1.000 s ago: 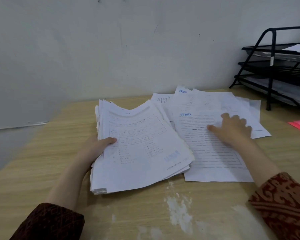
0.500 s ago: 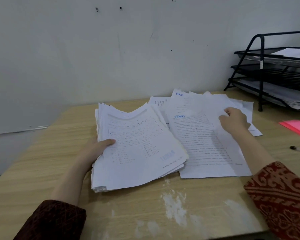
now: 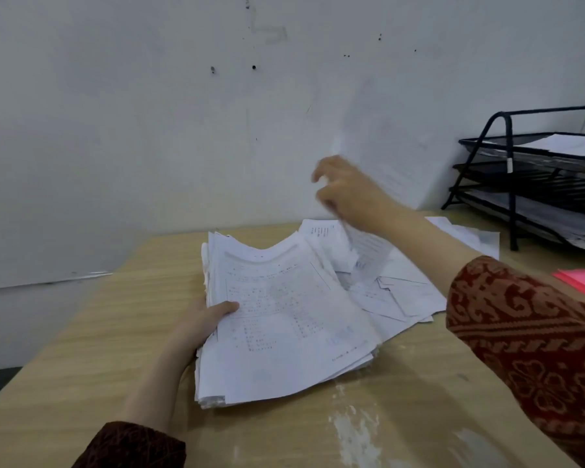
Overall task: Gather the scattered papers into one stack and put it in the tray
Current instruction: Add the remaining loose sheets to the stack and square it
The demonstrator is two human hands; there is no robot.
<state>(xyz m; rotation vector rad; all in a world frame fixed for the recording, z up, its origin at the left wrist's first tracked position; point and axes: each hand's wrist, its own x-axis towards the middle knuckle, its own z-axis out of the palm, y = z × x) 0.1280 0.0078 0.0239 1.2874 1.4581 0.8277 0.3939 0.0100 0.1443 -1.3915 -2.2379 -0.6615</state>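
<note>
one sheet up, the pile pinned

your right hand, centre right of the frame, pinches a lifted sheet that stands blurred against the wall; your left hand, lower centre, clamps the stack by its left edge, thumb on top. carry the sheet left and lay it square on the pile, edges matched, thumb lifted only as it lands. loose papers lie right of the stack, partly under it, on the table. the tray waits at the right edge, well apart.
</note>
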